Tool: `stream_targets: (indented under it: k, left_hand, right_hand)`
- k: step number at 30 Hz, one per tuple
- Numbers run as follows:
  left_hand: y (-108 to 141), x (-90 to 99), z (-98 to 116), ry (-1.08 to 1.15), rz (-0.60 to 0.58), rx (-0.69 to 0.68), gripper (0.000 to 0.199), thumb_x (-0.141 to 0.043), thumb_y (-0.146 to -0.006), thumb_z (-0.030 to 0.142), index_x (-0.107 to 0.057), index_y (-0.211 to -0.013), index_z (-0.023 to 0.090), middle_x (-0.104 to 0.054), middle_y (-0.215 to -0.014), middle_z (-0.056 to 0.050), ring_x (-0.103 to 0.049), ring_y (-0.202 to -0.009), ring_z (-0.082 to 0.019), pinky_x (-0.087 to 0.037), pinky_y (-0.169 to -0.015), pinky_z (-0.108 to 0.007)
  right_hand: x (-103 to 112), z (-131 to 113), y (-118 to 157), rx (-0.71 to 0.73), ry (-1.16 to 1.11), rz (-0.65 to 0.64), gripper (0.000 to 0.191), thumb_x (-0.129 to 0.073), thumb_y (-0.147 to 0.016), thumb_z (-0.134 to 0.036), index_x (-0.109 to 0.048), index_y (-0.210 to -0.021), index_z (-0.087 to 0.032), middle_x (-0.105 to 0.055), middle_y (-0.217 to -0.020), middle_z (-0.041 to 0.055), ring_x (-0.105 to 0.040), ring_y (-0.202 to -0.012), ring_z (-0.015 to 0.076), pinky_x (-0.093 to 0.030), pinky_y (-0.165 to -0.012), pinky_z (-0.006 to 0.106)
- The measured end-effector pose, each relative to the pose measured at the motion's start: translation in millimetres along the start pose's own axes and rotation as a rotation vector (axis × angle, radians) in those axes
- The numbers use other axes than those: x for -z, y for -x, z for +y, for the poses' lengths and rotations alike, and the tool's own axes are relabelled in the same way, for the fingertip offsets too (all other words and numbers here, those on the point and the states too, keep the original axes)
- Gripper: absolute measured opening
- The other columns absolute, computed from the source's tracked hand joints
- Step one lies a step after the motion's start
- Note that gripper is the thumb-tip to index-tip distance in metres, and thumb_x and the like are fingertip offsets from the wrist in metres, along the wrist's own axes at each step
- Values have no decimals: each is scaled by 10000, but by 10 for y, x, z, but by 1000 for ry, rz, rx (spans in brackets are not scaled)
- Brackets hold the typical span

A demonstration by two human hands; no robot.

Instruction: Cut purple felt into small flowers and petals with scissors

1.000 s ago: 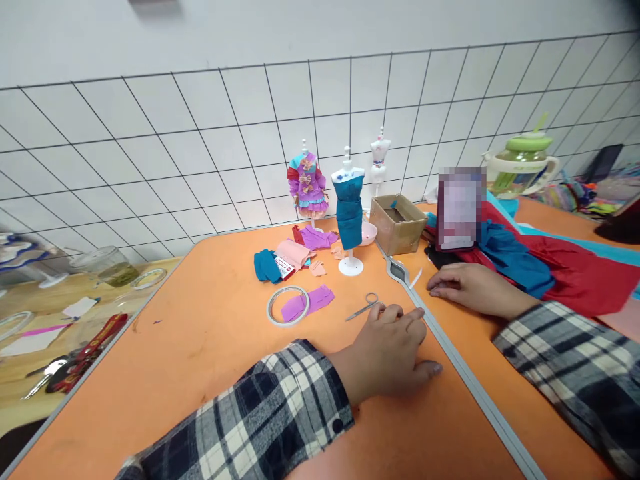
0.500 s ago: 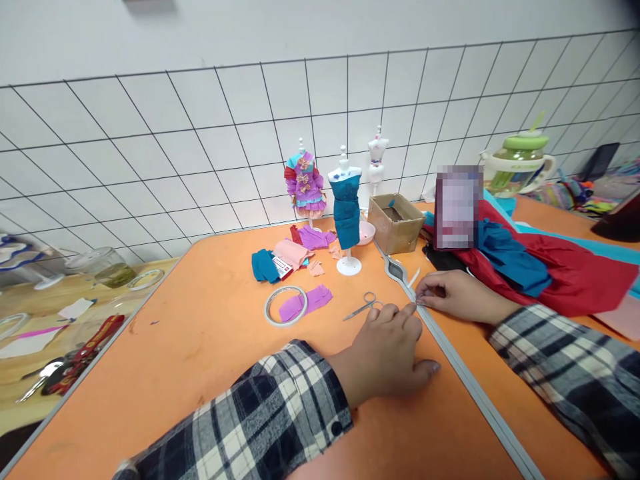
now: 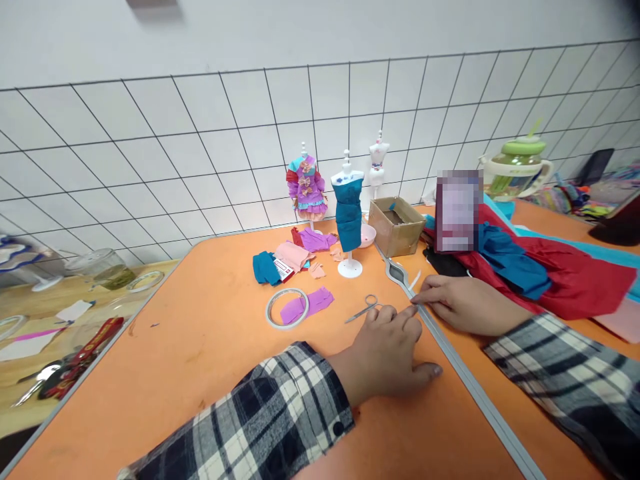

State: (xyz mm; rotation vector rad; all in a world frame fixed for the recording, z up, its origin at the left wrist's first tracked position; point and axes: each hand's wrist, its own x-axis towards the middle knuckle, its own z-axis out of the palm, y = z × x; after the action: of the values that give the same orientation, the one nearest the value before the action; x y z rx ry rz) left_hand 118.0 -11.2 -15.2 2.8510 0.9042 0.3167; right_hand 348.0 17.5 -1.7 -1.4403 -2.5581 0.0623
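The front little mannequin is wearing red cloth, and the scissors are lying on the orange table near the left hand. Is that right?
Not quite: the cloth on the front little mannequin is dark teal-blue, not red, as the head view shows. The scissors are lying on the orange table near the left hand.

"Where are your hands?"

"My left hand rests palm-down on the orange table, just beside the small scissors; my right hand has its fingertips at the grey strip."

"Beyond them?"

"A miniature dress form in teal fabric, near an open cardboard box."
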Motion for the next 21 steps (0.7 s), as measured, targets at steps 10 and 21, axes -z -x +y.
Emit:
stream_targets:
  k: [10,21]
  left_hand:
    - [-5,23,-5,46,-17,20,486,-513,-819,624,-543,-1008,177,-471,-1428,-93,-472,-1098,-307,-383,-931,-485]
    - [-7,11,-23,90,-21,36,458,-551,-801,612,-519,-993,197,-476,-1422,-76,-444,-1118,-297,-382,-938,-475]
  right_hand:
    - [29,70,1,-86,-39,18,334,-458,-867,-280,-685,-1112,-283,-702,-1069,25,-654,-937,223,-500,-768,323]
    - [28,101,-10,-170,-26,31,277,-475,-839,-283,-701,-998,-267,-716,-1023,16,-662,-912,229,-503,-755,324]
